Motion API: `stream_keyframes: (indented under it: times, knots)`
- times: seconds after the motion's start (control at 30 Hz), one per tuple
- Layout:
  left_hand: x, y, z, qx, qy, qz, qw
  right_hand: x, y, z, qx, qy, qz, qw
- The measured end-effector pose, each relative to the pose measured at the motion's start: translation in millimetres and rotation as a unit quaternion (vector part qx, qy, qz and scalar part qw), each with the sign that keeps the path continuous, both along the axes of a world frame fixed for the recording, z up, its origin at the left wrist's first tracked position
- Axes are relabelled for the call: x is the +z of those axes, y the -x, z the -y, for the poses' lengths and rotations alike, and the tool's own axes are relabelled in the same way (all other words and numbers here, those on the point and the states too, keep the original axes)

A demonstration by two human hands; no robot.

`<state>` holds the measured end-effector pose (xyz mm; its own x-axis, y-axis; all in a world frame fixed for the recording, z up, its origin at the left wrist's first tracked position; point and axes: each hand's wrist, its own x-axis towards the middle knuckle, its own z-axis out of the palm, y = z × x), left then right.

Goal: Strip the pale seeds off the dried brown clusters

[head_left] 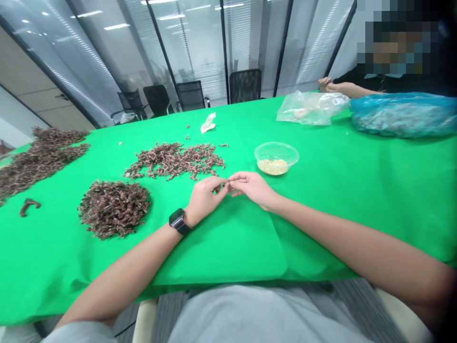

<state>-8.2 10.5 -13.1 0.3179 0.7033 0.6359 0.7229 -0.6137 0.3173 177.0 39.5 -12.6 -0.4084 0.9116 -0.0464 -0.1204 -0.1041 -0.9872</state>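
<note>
My left hand, with a black watch on its wrist, has its thumb and forefinger pinched together. Its fingertips meet those of my right hand, also closed in a pinch. A tiny dark bit shows between the fingertips, too small to name. Just beyond the hands lies a loose spread of small brown dried pieces. Left of my left wrist sits a rounded heap of similar dried pieces. Past my right hand stands a clear plastic bowl with pale yellowish grains in the bottom.
More dried pieces fill the far left, near a dark curved piece. A crumpled tissue, a clear bag and a full blue bag lie on the green cloth. Another person's hand is at far right.
</note>
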Motion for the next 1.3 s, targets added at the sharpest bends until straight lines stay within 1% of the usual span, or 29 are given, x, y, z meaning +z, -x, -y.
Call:
stream_keyframes:
  times: [0.1, 0.23, 0.4, 0.57, 0.7, 0.77, 0.8, 0.83, 0.9, 0.93, 0.97, 1.0, 1.03, 1.07, 1.2, 1.3]
  knots:
    - [-0.4, -0.2, -0.6, 0.003, 0.025, 0.049, 0.998, 0.1, 0.8, 0.2, 0.029, 0.011, 0.014, 0.999]
    - [0.2, 0.3, -1.0, 0.01, 0.049, 0.059, 0.997, -1.5, 0.6, 0.4, 0.033, 0.007, 0.012, 0.999]
    - [1.5, 0.5, -0.2, 0.009, 0.067, 0.071, 0.995, -3.6, -1.1, -0.4, 0.04, -0.036, 0.021, 0.998]
    - [1.6, 0.4, -0.4, -0.007, 0.085, 0.088, 0.993, -4.6, -2.4, -0.8, 0.033, -0.081, 0.042, 0.995]
    - [2.8, -0.2, 0.2, -0.006, 0.126, 0.108, 0.986, -4.6, -2.3, -1.0, 0.017, -0.116, 0.063, 0.991]
    - [3.8, -0.5, 0.0, -0.002, 0.18, 0.16, 0.97, -4.9, -2.0, -1.3, 0.005, -0.136, 0.077, 0.988]
    - [4.2, -0.5, -0.5, -0.004, 0.222, 0.2, 0.954, -5.2, -2.0, -1.5, 0.0, -0.145, 0.083, 0.986]
    - [4.5, -0.5, -1.4, -0.01, 0.269, 0.248, 0.931, -5.5, -2.0, -1.6, -0.004, -0.151, 0.089, 0.984]
    - [4.7, -0.5, -3.9, -0.029, 0.354, 0.343, 0.87, -6.1, -2.4, -1.7, -0.01, -0.159, 0.098, 0.982]
    - [4.5, -0.6, -5.3, -0.039, 0.383, 0.382, 0.84, -6.1, -2.7, -1.6, -0.011, -0.161, 0.102, 0.982]
    - [4.2, -0.8, -6.5, -0.047, 0.401, 0.413, 0.816, -6.0, -3.0, -1.5, -0.012, -0.164, 0.105, 0.981]
    - [3.8, -1.0, -7.5, -0.053, 0.409, 0.434, 0.801, -5.7, -3.2, -1.3, -0.013, -0.167, 0.109, 0.98]
    - [3.3, -1.2, -8.2, -0.058, 0.411, 0.445, 0.793, -5.2, -3.5, -1.0, -0.015, -0.17, 0.111, 0.979]
    - [2.8, -1.3, -8.5, -0.061, 0.409, 0.45, 0.792, -4.5, -3.6, -0.8, -0.016, -0.174, 0.115, 0.978]
    - [0.4, -0.5, -8.2, -0.071, 0.388, 0.457, 0.797, -1.4, -4.0, -0.4, -0.026, -0.198, 0.13, 0.971]
    - [-2.0, 1.1, -8.3, -0.081, 0.389, 0.477, 0.784, 0.0, -4.3, -1.3, -0.048, -0.208, 0.137, 0.967]
